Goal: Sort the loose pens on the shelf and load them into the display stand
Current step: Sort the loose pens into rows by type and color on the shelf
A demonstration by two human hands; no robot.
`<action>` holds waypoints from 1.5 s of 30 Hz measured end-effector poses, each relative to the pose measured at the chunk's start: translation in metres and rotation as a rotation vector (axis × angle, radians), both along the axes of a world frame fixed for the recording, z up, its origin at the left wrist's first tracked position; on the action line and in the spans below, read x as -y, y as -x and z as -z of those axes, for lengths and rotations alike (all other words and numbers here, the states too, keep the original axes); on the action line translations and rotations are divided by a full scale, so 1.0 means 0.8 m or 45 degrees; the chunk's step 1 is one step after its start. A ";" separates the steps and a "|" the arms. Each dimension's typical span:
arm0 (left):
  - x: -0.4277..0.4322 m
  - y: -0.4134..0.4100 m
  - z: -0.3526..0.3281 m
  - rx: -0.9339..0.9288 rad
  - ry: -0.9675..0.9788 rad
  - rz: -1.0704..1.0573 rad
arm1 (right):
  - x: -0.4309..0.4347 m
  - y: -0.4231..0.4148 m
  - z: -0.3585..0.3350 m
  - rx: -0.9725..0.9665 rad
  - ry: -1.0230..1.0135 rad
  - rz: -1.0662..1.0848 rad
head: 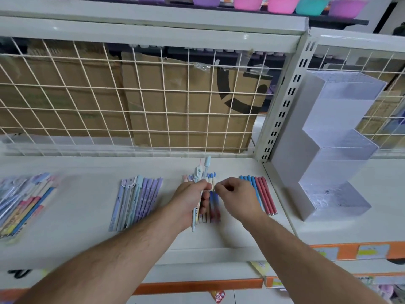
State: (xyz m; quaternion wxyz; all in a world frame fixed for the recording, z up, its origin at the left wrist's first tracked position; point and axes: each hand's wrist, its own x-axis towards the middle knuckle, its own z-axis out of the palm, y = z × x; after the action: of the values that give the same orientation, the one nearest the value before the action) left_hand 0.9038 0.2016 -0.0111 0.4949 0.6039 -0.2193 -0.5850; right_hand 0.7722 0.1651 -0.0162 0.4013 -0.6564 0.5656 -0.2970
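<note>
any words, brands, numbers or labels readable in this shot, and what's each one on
Nothing reads clearly.
Brown cardboard box: only a large black curved logo, no letters.
Pale labels on the orange shelf strip: blurred.
Pale pens in the left hand: print too small.
Black marking on the white shelf front: blurred.

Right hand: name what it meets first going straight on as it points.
Probably the middle pens just beyond the right hand; then the left hand gripping a bundle. Depth unclear.
</note>
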 end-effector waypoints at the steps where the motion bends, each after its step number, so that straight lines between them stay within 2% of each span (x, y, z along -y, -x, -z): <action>1: -0.004 -0.004 -0.001 0.011 0.011 0.017 | -0.004 -0.007 -0.004 0.061 -0.039 -0.011; 5: -0.019 -0.022 -0.009 0.051 0.035 0.059 | -0.016 -0.035 -0.014 0.181 -0.149 -0.011; 11: -0.051 -0.078 -0.011 -0.070 0.016 0.107 | -0.040 -0.094 -0.018 0.296 -0.299 -0.009; 17: -0.079 -0.150 -0.008 -0.046 -0.045 0.142 | -0.059 -0.161 -0.013 0.336 -0.429 -0.071; 22: -0.100 -0.199 -0.007 -0.034 -0.001 0.065 | -0.071 -0.217 -0.009 0.350 -0.473 -0.078; 24: -0.107 -0.216 -0.003 0.006 -0.019 0.043 | -0.073 -0.235 -0.005 0.333 -0.469 -0.027; 27: -0.112 -0.243 0.004 0.187 -0.057 -0.021 | -0.067 -0.255 0.004 0.217 -0.417 0.062; 31: -0.115 -0.277 0.008 0.109 -0.104 -0.092 | -0.066 -0.273 0.015 -0.316 -0.155 -0.042; 34: -0.114 -0.292 0.012 0.021 -0.129 -0.083 | -0.071 -0.286 0.020 -0.501 -0.066 -0.126; 40: -0.109 -0.299 0.014 -0.063 -0.147 -0.081 | -0.075 -0.298 0.026 -0.566 -0.076 -0.117; 45: -0.103 -0.299 0.014 -0.084 -0.102 -0.088 | -0.086 -0.296 0.013 -0.300 0.006 -0.055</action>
State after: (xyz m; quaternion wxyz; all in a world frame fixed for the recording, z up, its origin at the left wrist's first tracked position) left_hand 1.1426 0.2841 -0.0223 0.4971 0.6110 -0.1584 -0.5954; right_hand 1.0089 0.2338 -0.0269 0.3369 -0.6996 0.5940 -0.2103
